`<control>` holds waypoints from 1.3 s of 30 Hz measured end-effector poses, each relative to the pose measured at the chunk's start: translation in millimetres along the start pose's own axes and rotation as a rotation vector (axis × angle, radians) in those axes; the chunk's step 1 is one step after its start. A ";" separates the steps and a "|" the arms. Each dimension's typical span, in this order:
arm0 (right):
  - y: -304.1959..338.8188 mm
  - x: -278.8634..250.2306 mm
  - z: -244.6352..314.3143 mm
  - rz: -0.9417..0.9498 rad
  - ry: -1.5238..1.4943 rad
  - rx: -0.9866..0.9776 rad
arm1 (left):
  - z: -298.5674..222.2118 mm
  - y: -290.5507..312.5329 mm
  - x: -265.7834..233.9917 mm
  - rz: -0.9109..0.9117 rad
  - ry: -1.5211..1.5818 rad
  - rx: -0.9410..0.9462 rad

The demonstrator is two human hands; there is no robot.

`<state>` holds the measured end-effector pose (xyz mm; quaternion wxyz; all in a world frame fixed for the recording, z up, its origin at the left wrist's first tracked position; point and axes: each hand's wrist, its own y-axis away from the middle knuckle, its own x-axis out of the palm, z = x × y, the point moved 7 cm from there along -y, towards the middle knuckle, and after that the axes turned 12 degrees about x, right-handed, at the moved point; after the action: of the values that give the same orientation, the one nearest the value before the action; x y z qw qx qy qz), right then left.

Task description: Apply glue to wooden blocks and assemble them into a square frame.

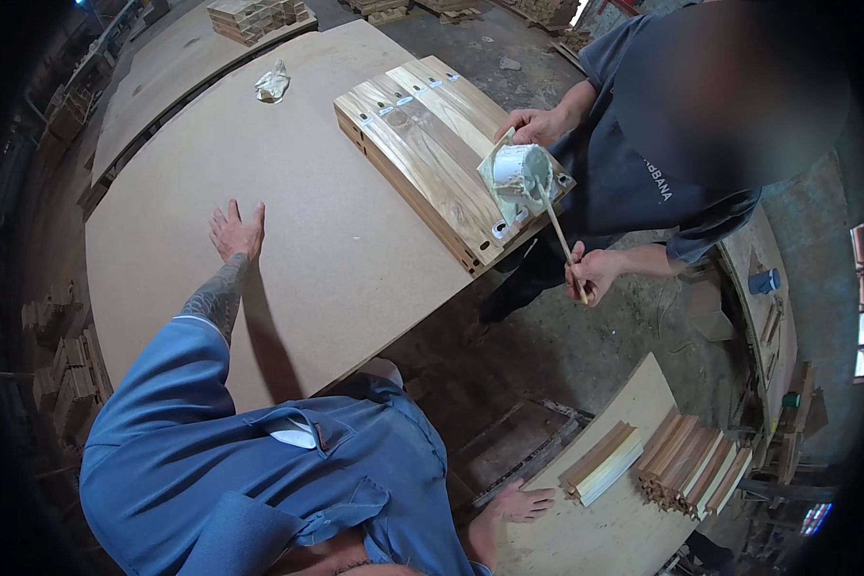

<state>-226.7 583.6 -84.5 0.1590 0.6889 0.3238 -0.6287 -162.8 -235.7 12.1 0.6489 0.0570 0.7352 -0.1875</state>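
Left hand flat on the bench, fingers spread, empty. Right hand open beside 2 slats on the lower board: light, stiff, probably best gripped mid-length.

The bare brown fibreboard tabletop lies flat, touched by the left hand.

The left hand lay flat on the table, well left of the panels stacked at its far right edge. The right hand rested on a lower bench, just left of the slats. A rag lay behind.
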 end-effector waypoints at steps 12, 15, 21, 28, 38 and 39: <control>-2.6 2.4 -3.0 -0.037 0.103 0.010 | -0.6 -0.6 1.0 0.016 0.003 -0.002; -2.1 -0.5 -1.0 -0.021 0.105 0.022 | -1.5 0.3 -0.8 0.018 0.008 -0.006; -3.1 3.5 -2.6 -0.021 0.107 0.037 | -0.9 -0.6 -1.6 0.023 0.014 -0.008; -3.6 5.5 -3.4 -0.022 0.110 0.044 | -1.9 0.3 -2.9 0.017 0.015 -0.004; -4.0 4.1 -2.4 -0.039 0.102 0.031 | -1.5 0.0 -1.6 0.018 0.016 0.003; -4.4 5.5 -3.3 -0.040 0.103 0.033 | -1.5 -0.3 -0.8 0.025 0.017 -0.001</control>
<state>-227.0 590.3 -88.5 0.1181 0.7165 0.3347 -0.6005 -164.1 -235.4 13.1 0.6449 0.0674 0.7400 -0.1789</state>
